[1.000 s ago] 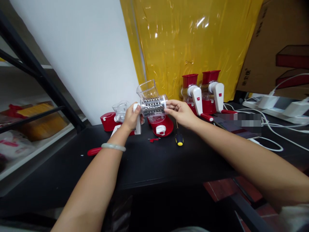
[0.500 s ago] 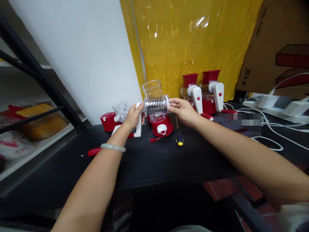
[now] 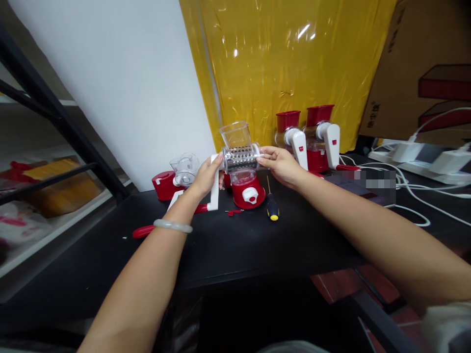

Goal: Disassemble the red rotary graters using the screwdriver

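A rotary grater with a clear hopper (image 3: 235, 135) and a red base (image 3: 249, 191) stands on the black table. Its perforated metal drum (image 3: 241, 156) shows inside the see-through housing. My left hand (image 3: 206, 177) is closed around the top of the white crank handle (image 3: 215, 192), at the drum's left end. At the opposite end, my right hand (image 3: 282, 165) pinches the clear rim of the housing between thumb and fingers. A small red part (image 3: 234, 213) lies in front of the base, and a screwdriver (image 3: 273, 207) with a dark and yellow handle lies to its right.
Behind my left hand are another red base (image 3: 164, 186) and a clear housing (image 3: 184, 166). Two graters with red hoppers (image 3: 288, 119) stand at the back right. Further right are white cables (image 3: 408, 191), a power strip (image 3: 434, 174) and a cardboard box (image 3: 405, 88).
The grater's housing and drum have shifted slightly right and turned a little, together with the crank handle. Both hands keep their hold.
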A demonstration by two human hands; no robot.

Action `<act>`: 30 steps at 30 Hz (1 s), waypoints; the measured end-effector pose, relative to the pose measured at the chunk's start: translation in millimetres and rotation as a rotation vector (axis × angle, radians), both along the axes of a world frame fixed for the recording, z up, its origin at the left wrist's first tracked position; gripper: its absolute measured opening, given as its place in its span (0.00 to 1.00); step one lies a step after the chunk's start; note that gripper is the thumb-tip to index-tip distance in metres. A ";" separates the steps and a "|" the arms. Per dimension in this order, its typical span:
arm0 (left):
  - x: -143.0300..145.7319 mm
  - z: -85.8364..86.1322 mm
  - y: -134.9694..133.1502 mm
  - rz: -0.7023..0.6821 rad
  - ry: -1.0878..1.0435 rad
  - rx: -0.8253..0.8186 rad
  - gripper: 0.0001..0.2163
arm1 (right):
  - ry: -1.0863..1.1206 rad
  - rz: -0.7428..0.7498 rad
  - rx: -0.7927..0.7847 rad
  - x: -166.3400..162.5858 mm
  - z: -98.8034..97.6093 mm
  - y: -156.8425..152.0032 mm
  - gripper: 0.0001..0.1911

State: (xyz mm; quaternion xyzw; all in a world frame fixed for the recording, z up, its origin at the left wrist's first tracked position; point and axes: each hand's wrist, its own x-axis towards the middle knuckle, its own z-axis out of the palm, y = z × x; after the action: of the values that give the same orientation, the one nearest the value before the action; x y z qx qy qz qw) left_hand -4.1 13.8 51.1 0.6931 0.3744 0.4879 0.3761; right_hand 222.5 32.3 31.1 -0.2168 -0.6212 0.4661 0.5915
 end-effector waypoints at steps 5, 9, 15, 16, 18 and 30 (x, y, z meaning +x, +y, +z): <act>7.3 3.9 -6.0 0.018 0.005 -0.039 0.21 | 0.001 -0.011 -0.035 5.4 2.8 1.8 0.24; 13.1 7.1 -10.8 0.007 0.008 -0.065 0.20 | -0.053 0.011 0.021 6.5 2.9 -0.5 0.25; 18.7 5.1 -12.5 0.007 -0.034 -0.064 0.19 | -0.178 0.037 0.038 5.9 -0.1 -1.8 0.26; 19.1 3.5 -11.6 0.013 -0.044 -0.060 0.19 | -0.186 0.042 0.033 6.0 -0.5 -0.8 0.25; 20.0 -0.3 -9.0 0.032 -0.062 -0.038 0.20 | -0.191 0.052 0.027 5.9 -1.2 1.8 0.24; 14.3 0.2 5.8 0.010 0.002 -0.017 0.21 | -0.183 0.078 0.012 7.3 -5.2 8.1 0.25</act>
State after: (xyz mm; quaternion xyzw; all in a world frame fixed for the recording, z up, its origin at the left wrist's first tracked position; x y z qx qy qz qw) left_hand 10.2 19.6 51.4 0.6885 0.3824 0.4857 0.3793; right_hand 229.7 40.3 25.9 -0.2305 -0.6833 0.4634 0.5151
